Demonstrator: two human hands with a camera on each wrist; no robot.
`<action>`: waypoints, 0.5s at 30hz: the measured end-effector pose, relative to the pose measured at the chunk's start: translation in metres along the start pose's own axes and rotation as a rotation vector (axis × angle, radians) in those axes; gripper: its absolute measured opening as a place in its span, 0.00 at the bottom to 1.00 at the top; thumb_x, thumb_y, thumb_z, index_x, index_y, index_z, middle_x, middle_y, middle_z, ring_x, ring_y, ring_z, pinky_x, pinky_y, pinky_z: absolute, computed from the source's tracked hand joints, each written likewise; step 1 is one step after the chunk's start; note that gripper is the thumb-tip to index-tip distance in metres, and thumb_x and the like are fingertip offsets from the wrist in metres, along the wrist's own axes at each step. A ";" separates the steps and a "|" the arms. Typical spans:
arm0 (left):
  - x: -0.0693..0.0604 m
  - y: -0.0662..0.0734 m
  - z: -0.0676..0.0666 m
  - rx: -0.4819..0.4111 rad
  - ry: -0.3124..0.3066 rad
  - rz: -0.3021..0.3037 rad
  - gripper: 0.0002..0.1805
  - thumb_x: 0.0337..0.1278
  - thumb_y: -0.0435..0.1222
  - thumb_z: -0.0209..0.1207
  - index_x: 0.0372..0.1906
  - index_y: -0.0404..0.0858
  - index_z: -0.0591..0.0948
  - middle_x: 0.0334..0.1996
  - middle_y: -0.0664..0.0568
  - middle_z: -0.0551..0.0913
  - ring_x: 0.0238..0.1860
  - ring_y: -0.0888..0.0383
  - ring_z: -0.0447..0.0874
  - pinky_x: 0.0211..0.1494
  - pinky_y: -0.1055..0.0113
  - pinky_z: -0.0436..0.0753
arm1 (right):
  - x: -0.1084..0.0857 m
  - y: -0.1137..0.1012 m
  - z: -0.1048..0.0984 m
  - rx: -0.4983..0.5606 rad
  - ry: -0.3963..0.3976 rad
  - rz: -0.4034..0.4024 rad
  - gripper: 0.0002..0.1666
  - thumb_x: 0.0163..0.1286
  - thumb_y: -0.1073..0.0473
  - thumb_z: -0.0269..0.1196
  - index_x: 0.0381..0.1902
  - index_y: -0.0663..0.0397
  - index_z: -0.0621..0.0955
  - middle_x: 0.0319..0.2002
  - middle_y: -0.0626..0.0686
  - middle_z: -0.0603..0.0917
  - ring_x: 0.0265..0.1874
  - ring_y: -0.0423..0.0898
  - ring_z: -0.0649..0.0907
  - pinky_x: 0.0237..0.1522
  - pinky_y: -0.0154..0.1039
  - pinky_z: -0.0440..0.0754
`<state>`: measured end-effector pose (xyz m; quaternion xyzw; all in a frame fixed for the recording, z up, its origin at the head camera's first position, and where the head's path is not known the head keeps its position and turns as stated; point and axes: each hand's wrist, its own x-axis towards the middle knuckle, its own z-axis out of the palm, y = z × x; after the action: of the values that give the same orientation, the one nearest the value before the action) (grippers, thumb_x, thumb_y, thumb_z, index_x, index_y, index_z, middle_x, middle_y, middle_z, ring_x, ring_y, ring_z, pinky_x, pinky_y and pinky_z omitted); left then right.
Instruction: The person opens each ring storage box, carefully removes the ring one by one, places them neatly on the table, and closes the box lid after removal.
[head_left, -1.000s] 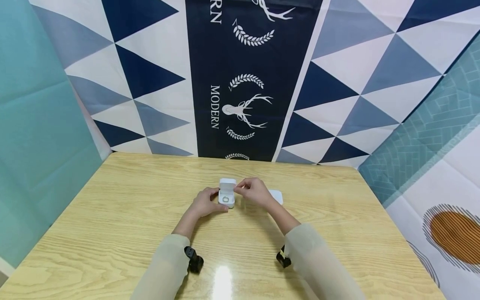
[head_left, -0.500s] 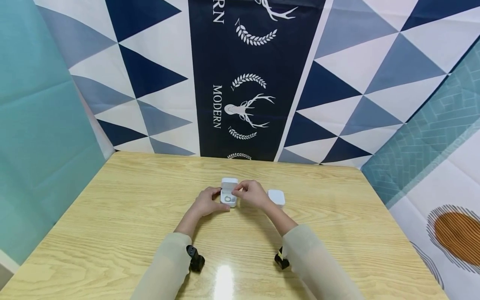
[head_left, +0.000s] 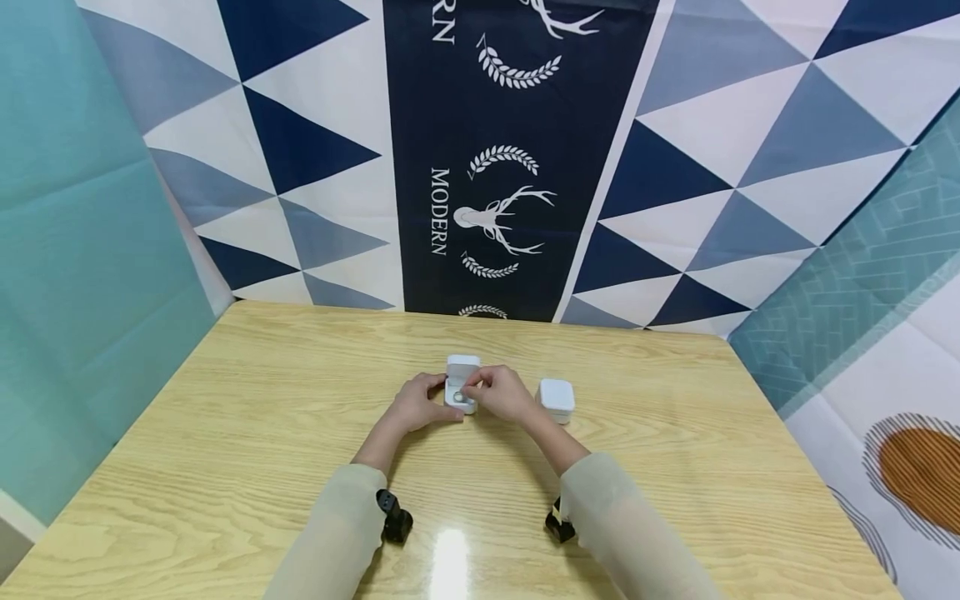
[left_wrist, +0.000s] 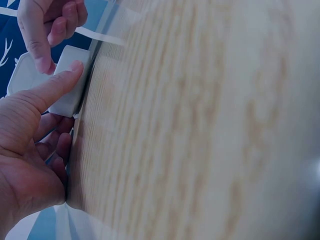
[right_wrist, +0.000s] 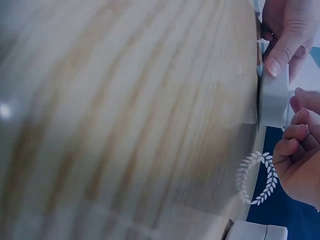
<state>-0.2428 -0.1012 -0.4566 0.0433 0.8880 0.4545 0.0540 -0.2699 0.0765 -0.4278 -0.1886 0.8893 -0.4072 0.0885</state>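
A small white ring box (head_left: 462,367) stands with its lid raised on the wooden table. My left hand (head_left: 415,406) grips the box from the left, thumb along its front wall and fingers behind. A ring (head_left: 458,397) shows in the box's pale insert. Over the box, my right hand (head_left: 506,395) has its thumb and index fingertips brought together at the ring, appearing to pinch its upper edge. In the right wrist view the box wall (right_wrist: 274,102) hides the ring; in the left wrist view the left thumb (left_wrist: 62,82) lies across the box front.
A second white box (head_left: 556,397), lid down, stands to the right, behind the right wrist. The wooden table (head_left: 300,400) spreads around both arms. Patterned cloth (head_left: 480,167) hangs at its far edge. Each wrist wears a black camera (head_left: 395,518).
My right hand has moved slightly left and down, from beside the raised lid to the ring. The left hand keeps its grip on the box. The head view has shifted a little.
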 end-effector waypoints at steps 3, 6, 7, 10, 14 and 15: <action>0.000 0.001 0.001 0.003 0.001 -0.004 0.43 0.38 0.45 0.73 0.62 0.32 0.72 0.57 0.40 0.74 0.57 0.47 0.73 0.62 0.54 0.71 | 0.001 0.001 0.002 -0.001 0.004 0.002 0.07 0.62 0.57 0.64 0.31 0.54 0.85 0.13 0.45 0.69 0.14 0.38 0.65 0.18 0.30 0.62; 0.000 0.002 0.000 0.011 0.005 -0.004 0.42 0.38 0.45 0.73 0.62 0.33 0.72 0.56 0.40 0.75 0.57 0.47 0.73 0.61 0.54 0.71 | 0.002 0.002 0.004 -0.002 0.015 0.003 0.06 0.62 0.58 0.64 0.31 0.55 0.85 0.14 0.44 0.69 0.15 0.38 0.66 0.19 0.29 0.62; 0.000 0.003 0.000 0.011 0.006 -0.006 0.42 0.38 0.45 0.73 0.62 0.33 0.72 0.56 0.40 0.75 0.57 0.47 0.73 0.62 0.54 0.71 | 0.002 0.003 0.005 -0.006 0.019 0.004 0.06 0.62 0.58 0.64 0.31 0.55 0.85 0.14 0.44 0.69 0.16 0.38 0.66 0.19 0.29 0.62; -0.001 0.004 0.000 0.005 0.009 -0.009 0.42 0.38 0.45 0.73 0.62 0.33 0.72 0.57 0.40 0.75 0.57 0.47 0.73 0.62 0.54 0.71 | 0.003 0.003 0.007 -0.008 0.030 0.000 0.06 0.61 0.58 0.65 0.31 0.55 0.85 0.15 0.44 0.69 0.17 0.38 0.66 0.20 0.29 0.62; -0.001 0.003 0.000 -0.003 0.008 -0.009 0.42 0.38 0.44 0.73 0.62 0.33 0.71 0.57 0.40 0.74 0.57 0.48 0.73 0.61 0.54 0.72 | 0.005 0.003 0.010 -0.003 0.038 -0.001 0.06 0.60 0.58 0.66 0.31 0.55 0.85 0.16 0.44 0.70 0.18 0.39 0.67 0.21 0.29 0.62; -0.001 0.003 0.000 -0.004 0.007 -0.009 0.43 0.38 0.44 0.73 0.63 0.33 0.71 0.57 0.40 0.74 0.57 0.47 0.73 0.62 0.54 0.72 | 0.005 0.003 0.011 -0.001 0.040 0.003 0.06 0.60 0.58 0.66 0.31 0.55 0.85 0.16 0.44 0.71 0.19 0.39 0.67 0.21 0.29 0.62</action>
<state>-0.2422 -0.0998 -0.4540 0.0376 0.8875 0.4561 0.0527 -0.2718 0.0690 -0.4371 -0.1792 0.8913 -0.4104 0.0713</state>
